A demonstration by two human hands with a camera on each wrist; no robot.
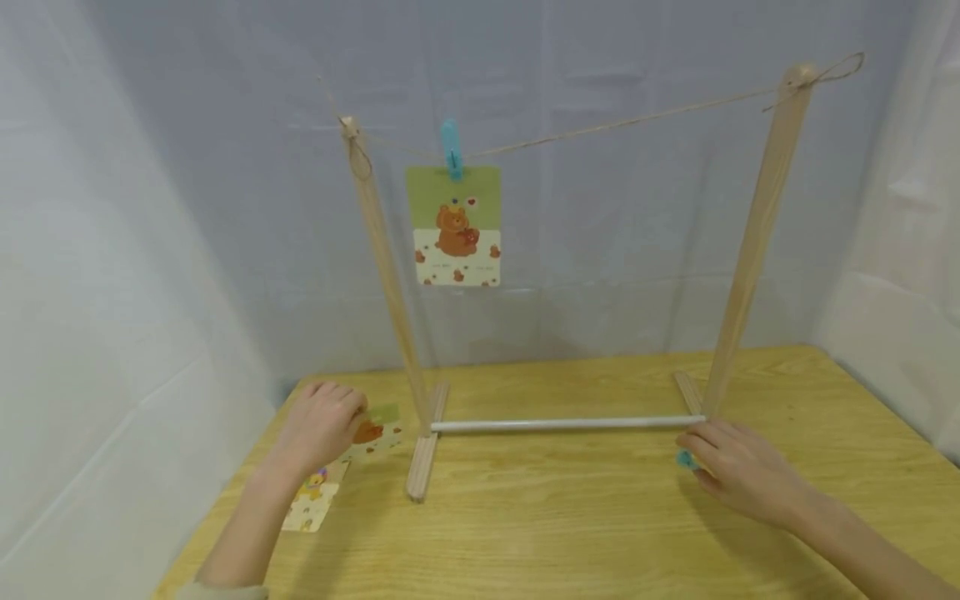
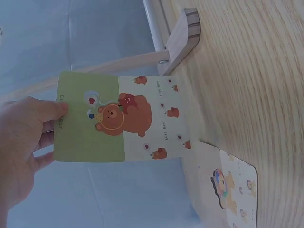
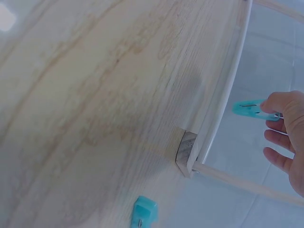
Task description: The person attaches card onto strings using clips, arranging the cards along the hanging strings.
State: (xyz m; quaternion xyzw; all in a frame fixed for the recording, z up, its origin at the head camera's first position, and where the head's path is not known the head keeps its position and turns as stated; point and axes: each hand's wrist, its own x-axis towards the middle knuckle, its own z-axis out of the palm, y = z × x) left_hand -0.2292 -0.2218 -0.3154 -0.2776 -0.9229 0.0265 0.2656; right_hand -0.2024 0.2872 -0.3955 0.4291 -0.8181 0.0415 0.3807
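Observation:
My left hand (image 1: 322, 421) pinches a bear card (image 2: 135, 118) by its green end, the thumb across the face. The card is held above the table, and in the head view my fingers cover part of it. A second card with a colourful-maned animal (image 2: 228, 185) lies on the table close by. In my right hand (image 1: 738, 467) a blue clothespin (image 3: 251, 109) is held between thumb and fingers, near the right post's foot. Another blue clothespin (image 3: 144, 211) lies on the table. A similar bear card (image 1: 455, 250) hangs from the string by a blue clothespin (image 1: 452, 150).
A wooden stand has a left post (image 1: 386, 267) and a right post (image 1: 761, 225), with a sagging string (image 1: 600, 127) tied between their tops. A white rod (image 1: 562, 424) joins their feet low down. The table (image 1: 525, 517) backs onto pale sheeting.

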